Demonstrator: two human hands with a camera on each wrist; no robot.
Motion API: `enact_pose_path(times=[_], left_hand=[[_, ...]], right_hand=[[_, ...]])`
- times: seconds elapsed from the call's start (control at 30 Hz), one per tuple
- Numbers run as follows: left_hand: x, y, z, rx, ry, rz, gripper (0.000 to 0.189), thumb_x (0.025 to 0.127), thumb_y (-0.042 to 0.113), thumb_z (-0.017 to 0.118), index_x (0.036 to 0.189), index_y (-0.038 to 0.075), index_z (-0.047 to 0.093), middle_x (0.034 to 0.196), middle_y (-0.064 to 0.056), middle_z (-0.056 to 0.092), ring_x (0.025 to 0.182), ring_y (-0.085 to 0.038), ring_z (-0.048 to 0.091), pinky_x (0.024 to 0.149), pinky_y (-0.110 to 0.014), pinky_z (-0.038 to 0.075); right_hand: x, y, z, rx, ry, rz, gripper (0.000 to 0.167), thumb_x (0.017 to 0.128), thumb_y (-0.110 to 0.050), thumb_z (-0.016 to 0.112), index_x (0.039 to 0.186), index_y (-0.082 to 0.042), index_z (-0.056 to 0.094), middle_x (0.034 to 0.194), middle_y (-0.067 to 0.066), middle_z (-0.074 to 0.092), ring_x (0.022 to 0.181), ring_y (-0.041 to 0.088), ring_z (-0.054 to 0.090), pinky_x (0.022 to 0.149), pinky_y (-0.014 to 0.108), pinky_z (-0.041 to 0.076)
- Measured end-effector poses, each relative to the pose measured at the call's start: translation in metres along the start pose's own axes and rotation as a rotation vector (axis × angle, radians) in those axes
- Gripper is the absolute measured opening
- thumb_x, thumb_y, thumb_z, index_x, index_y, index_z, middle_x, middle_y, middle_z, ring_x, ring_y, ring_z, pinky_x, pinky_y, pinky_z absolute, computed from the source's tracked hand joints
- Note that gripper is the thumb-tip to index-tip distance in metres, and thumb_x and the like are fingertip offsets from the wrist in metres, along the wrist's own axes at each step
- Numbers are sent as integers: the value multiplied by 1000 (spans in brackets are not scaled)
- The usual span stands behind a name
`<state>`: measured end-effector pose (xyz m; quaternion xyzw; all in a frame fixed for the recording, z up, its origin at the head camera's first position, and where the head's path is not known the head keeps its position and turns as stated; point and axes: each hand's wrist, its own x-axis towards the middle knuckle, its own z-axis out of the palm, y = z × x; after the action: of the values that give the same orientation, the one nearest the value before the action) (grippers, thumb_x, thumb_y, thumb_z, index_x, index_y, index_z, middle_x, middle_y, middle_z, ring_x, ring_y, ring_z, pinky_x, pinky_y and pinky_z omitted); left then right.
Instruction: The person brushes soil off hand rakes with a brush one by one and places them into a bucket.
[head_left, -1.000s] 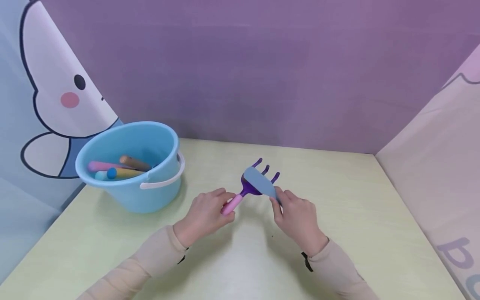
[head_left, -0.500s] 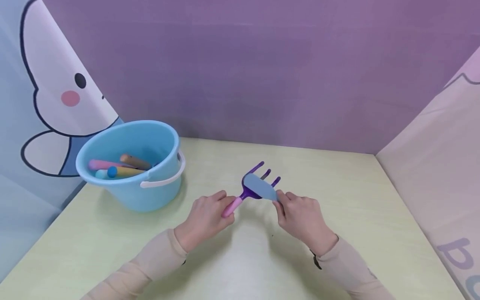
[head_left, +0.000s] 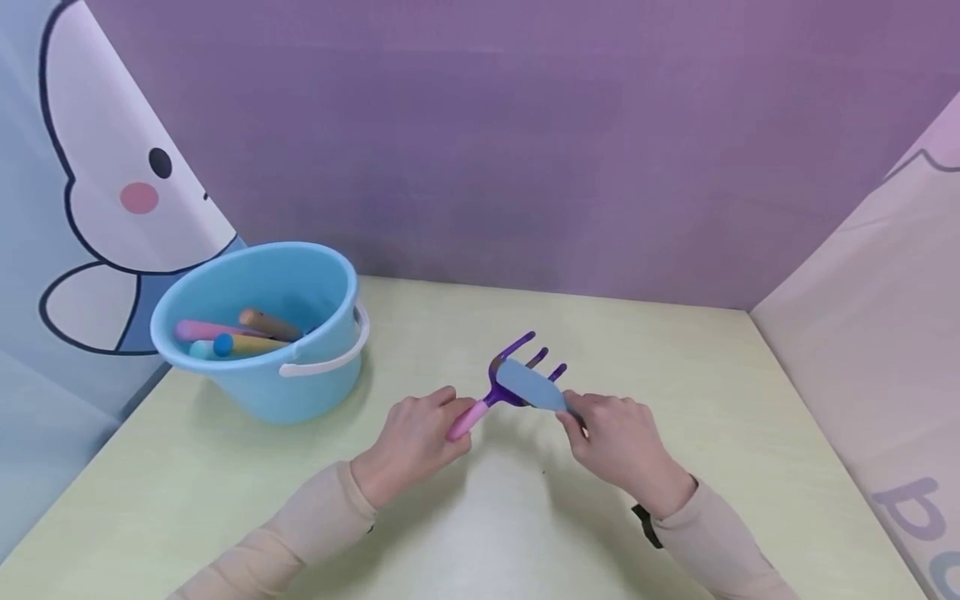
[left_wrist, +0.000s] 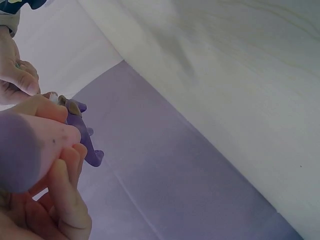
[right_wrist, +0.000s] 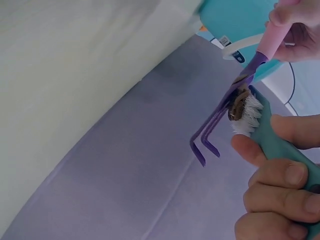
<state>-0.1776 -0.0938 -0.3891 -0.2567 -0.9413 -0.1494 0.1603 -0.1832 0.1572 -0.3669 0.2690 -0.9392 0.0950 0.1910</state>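
Note:
My left hand [head_left: 416,437] grips the pink handle of a small garden hand rake [head_left: 468,419] with purple tines, held above the table. In my right hand [head_left: 622,442] is a blue-green scrubbing brush [head_left: 531,384], lying across the rake's head. The right wrist view shows its white bristles [right_wrist: 251,116] against the purple metal, where a brown, dirt-like patch [right_wrist: 237,106] sits. Seen from the left wrist, fingers [left_wrist: 67,200] wrap round the handle [left_wrist: 52,142], and the rake's head covers most of the brush.
A light blue bucket [head_left: 300,396] with a white handle [head_left: 326,365] stands on the table [head_left: 675,367] at the left. Several handles poke up inside it, among them a pink one [head_left: 210,331] and a yellow one [head_left: 258,344]. A purple cloth wall [head_left: 525,167] rises behind.
The rake and brush have shifted slightly right and toward the person. My right hand has moved right and down, and the brush lies at a flatter angle across the rake. The bucket has stayed put.

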Motion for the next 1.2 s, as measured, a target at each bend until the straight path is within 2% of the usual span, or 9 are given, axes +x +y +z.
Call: enact_pose_path(times=[0.2,0.37,0.47,0.73,0.83,1.03,1.2], left_hand=[[1,0,-2,6,10,-21,22,74,20,69,94,12,68,67,6,43,49,-5,36,44,-17,31],[2,-1,-2,49,33,-11,26,72,22,69,96,13,69,67,5,45,48,-6,36,44,-18,31],[2,0,-1,56,24,12,26,72,22,69,97,14,69,68,6,45,49,-6,36,44,-18,31],[4,7,-3,52,9,22,24,74,23,68,97,14,68,71,5,47,51,-7,37,43,-19,32],[4,9,-3,81,36,52,23,74,23,68,95,13,67,70,5,46,50,-6,36,43,-18,31],[4,12,-3,119,139,123,21,73,19,69,92,10,67,67,3,45,45,-5,33,40,-15,29],[4,15,-2,122,184,141,23,70,16,70,91,8,68,66,3,45,45,-3,30,38,-13,27]], right_hand=[[-4,3,-2,115,-5,57,16,81,-17,66,95,-10,68,53,-11,36,44,2,23,40,18,20],[-5,5,0,188,41,106,20,83,-16,64,100,-7,69,53,-10,36,44,-1,21,41,18,20],[-3,4,3,220,73,127,19,84,-16,63,99,-6,69,53,-10,35,44,-1,21,42,18,20],[6,-9,15,263,97,179,24,86,-16,62,106,-5,67,52,-6,38,43,0,23,40,19,23],[8,-13,23,201,145,165,22,86,-16,62,102,-2,67,53,-3,45,42,2,26,38,18,23],[11,-21,36,-47,345,25,25,82,-17,61,93,5,65,63,9,62,36,8,34,32,18,26],[13,-27,39,-63,403,0,24,79,-14,63,91,6,64,59,8,59,34,7,33,31,18,26]])
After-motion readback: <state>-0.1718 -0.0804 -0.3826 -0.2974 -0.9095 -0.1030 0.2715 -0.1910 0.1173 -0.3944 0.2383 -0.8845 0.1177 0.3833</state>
